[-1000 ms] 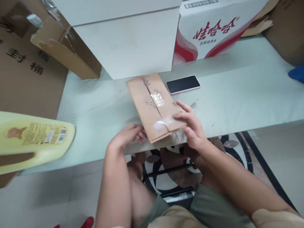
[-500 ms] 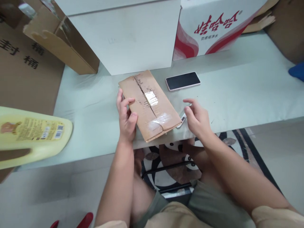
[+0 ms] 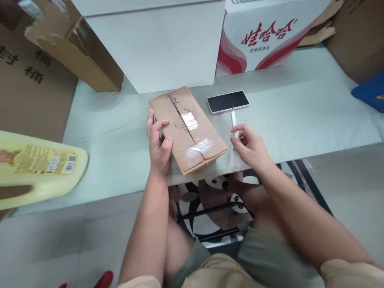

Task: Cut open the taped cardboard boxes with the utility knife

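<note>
A brown cardboard box lies at a slant near the table's front edge, with shiny clear tape and a small white label along its top seam. My left hand grips the box by its left side, thumb and fingers bent around the edge. To the right of the box, my right hand is closed on a slim white utility knife, thumb and fingers pinching it. The knife's narrow end points away from me, close to the phone. Part of the handle is hidden by my fingers.
A large white box and a white-and-red carton stand at the back. An open cardboard carton is at the back left. A yellow jug lies at the left; a blue object sits at the right edge.
My right hand has closed on the utility knife and turned it from beside the box's corner to point away from me. My left hand stays on the box.
</note>
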### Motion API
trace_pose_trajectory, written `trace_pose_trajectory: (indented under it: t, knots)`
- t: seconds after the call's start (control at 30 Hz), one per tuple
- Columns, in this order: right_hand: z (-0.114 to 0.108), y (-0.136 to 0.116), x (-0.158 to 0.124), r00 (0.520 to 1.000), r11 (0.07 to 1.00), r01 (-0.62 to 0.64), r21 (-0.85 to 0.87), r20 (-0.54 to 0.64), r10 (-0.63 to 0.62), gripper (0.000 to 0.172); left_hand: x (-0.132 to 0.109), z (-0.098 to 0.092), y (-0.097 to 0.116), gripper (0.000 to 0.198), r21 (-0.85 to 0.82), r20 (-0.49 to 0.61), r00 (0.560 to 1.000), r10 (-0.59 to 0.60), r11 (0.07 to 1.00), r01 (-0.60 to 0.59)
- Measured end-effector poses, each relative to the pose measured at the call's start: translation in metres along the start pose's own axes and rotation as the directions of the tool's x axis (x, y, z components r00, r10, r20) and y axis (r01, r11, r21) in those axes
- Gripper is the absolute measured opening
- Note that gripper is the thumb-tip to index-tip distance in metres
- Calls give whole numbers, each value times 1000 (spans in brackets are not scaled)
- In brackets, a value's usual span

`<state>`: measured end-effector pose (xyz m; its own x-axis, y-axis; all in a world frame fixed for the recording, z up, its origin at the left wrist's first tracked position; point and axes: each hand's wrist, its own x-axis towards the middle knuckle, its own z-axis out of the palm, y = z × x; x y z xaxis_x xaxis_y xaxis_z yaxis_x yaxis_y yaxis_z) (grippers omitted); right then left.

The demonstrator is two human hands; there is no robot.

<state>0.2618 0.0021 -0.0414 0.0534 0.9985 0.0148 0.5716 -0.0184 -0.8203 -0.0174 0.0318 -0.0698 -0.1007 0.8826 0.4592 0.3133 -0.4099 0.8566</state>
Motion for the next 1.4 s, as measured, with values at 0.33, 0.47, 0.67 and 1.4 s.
trace_pose_trajectory:
  t: [0.33,0.47,0.67,1.4]
  knots:
    - [-11,-22,-30,927,902,346,258,-243,-286,24,0,2,4,46,-14,-5,1000,4,1000,-4]
    - [-18,-39,-48,927,911,364,194,-171,-334,20,0,3,3,44,-18,-10,999,41,999,-41]
    - [-18,-46,-56,822,771,531,351,8,-570,46,1,3,2,45,10,-23,999,40,999,-40]
    - [-8,-64,-71,585,589,808,18,-143,-798,12,-1,2,-5,51,59,35,986,165,984,-167]
